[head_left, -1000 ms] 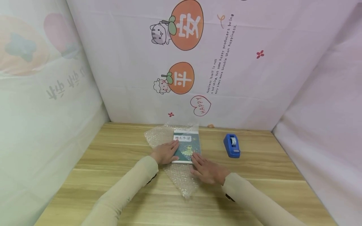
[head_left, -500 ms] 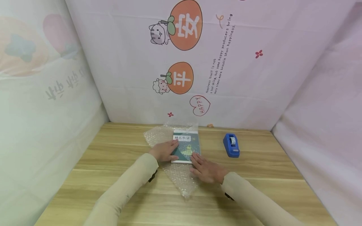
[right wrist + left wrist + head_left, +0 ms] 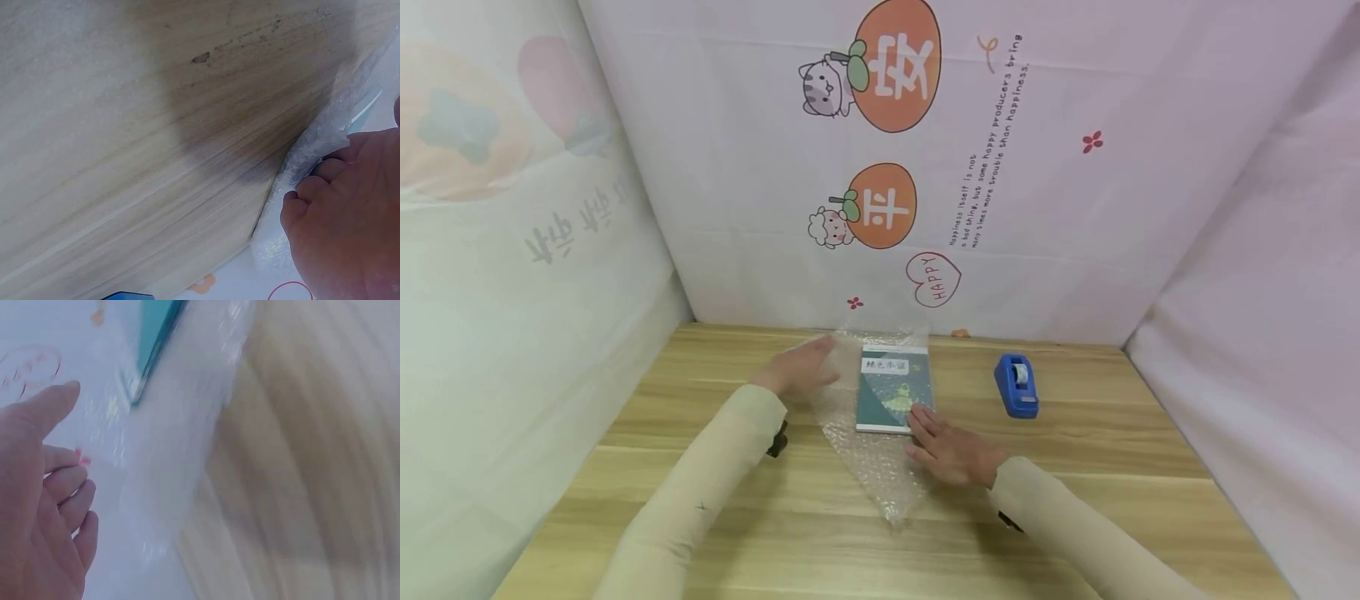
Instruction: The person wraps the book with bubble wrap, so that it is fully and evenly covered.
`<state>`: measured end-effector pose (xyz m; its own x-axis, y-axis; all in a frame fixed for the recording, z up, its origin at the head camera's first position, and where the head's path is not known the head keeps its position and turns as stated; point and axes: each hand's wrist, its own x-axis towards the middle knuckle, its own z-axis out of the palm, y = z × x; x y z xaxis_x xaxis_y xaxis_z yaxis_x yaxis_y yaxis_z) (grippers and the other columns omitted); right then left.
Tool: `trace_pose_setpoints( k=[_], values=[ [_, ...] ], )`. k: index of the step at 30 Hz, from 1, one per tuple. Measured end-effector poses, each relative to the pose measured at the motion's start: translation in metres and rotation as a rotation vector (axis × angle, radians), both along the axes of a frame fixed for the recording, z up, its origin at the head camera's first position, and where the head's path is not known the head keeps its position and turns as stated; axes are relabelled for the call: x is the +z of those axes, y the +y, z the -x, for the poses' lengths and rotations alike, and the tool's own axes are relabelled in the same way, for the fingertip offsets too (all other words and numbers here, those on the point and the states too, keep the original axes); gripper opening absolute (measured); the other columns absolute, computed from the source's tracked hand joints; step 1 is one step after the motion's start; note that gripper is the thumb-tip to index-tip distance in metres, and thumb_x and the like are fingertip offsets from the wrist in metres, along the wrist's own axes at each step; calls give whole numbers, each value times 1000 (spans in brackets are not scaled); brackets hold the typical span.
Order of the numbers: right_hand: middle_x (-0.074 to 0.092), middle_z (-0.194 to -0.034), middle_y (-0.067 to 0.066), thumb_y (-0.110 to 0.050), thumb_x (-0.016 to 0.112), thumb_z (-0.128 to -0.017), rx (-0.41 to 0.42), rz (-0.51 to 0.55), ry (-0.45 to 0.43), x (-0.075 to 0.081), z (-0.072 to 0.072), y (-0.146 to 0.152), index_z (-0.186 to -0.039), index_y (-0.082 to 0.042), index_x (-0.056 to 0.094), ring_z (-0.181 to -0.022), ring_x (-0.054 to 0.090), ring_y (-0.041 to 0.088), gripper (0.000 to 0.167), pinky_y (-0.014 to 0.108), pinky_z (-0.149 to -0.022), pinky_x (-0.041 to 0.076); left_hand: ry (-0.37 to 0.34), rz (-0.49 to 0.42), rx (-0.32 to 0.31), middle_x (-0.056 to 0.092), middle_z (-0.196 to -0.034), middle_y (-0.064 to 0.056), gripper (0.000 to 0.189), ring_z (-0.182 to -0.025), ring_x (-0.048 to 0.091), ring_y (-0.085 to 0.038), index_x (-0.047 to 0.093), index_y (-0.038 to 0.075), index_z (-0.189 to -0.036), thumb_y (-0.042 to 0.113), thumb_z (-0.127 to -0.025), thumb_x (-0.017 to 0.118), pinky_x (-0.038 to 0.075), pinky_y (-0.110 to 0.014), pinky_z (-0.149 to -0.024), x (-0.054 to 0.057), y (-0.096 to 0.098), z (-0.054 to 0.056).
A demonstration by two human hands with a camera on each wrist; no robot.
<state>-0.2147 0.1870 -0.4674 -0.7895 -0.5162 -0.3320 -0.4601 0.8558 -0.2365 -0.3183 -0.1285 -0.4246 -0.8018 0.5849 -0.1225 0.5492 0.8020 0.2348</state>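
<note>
A green book with a white title label lies on a sheet of bubble wrap, near the back of the wooden table. One part of the wrap is folded over the book's right side. My right hand rests its extended fingers on that fold, at the book's lower right; the right wrist view shows the wrap beside the fingers. Off the book, my left hand is over the wrap's left flap. In the left wrist view its fingers are loosely bent with nothing between them, apart from the book's corner.
A blue tape dispenser with a roll in it stands to the right of the book. Printed cloth hangs behind the table and along both sides. One point of the wrap sticks out toward the front.
My left hand has lifted off the book and moved left and back to the wrap's left flap. The right hand keeps its place on the fold; the book has not moved.
</note>
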Motion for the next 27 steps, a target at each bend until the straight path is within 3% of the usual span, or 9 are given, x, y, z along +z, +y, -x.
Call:
trace_pose_setpoints(
  k=[2, 5, 9, 13, 20, 24, 27],
  values=[
    [5, -180, 11, -50, 23, -115, -1, -1, 2, 0, 0, 0, -170, -7, 14, -168, 5, 30, 70, 49, -136, 19, -58, -130, 110, 22, -174, -24, 76, -162, 25, -42, 21, -3, -166, 38, -110, 51, 20, -53, -135, 6, -12, 2],
    [5, -180, 11, -51, 23, -115, 0, 4, 2, 1, 0, 1, -170, -7, 14, -168, 5, 30, 70, 49, -136, 19, -79, -209, 154, 23, -172, -28, 76, -160, 25, -47, 20, -5, -166, 36, -110, 51, 20, -57, -134, 12, -28, 6],
    [5, -180, 12, -50, 24, -115, 0, 16, -7, 2, -1, 1, -170, -7, 14, -168, 5, 30, 70, 50, -136, 19, -124, -287, 226, 24, -171, -30, 74, -159, 25, -49, 22, -6, -165, 36, -111, 49, 19, -60, -133, 11, -47, 10],
    [6, -180, 12, -49, 24, -115, -2, 21, -10, 3, -1, 1, -170, -7, 15, -168, 6, 31, 70, 50, -136, 19, -212, -354, 338, 21, -173, -29, 77, -160, 22, -50, 21, -3, -166, 44, -110, 46, 18, -62, -132, 7, -61, 11],
    [6, -180, 12, -50, 24, -115, -1, 25, -13, 2, -1, 1, -170, -7, 15, -168, 6, 30, 70, 50, -136, 19, -383, -577, 493, 21, -173, -29, 78, -160, 22, -50, 21, -4, -166, 45, -111, 47, 20, -63, -131, 1, -74, 8],
    [5, -180, 12, -50, 23, -115, 6, 19, -11, 1, 1, 2, -170, -7, 14, -168, 6, 30, 70, 49, -136, 18, -444, -683, 528, 24, -171, -30, 79, -158, 26, -50, 25, -6, -164, 48, -111, 48, 25, -63, -130, -5, -77, 6],
    [5, -180, 12, -51, 23, -115, 4, 22, -12, 1, 1, 2, -170, -7, 14, -168, 6, 30, 71, 50, -136, 18, -537, -851, 491, 25, -172, -29, 70, -160, 26, -46, 29, -6, -163, 40, -113, 46, 23, -59, -132, -13, -75, 3]
  ],
)
